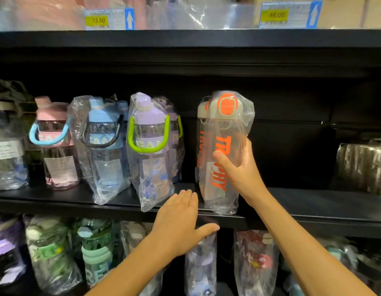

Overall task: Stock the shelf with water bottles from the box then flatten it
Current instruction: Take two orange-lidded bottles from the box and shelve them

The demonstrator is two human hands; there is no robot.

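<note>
The left hand (181,221) is lying flat on the shelf (313,208) edge, fingers straight, thumb spread, holding nothing. The right hand (241,167) is gripping the orange bottle (224,127), which is standing bagged at the shelf front, its fingers hiding behind it. A second orange bottle (200,133) is showing only partly behind.

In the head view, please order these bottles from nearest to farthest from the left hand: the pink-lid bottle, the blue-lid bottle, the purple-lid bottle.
1. purple-lid bottle, green handle, just up-left of the left hand.
2. blue-lid bottle, further left on the same shelf.
3. pink-lid bottle, furthest left.
The right hand holds the orange-lid bottle, not ranked.
</note>
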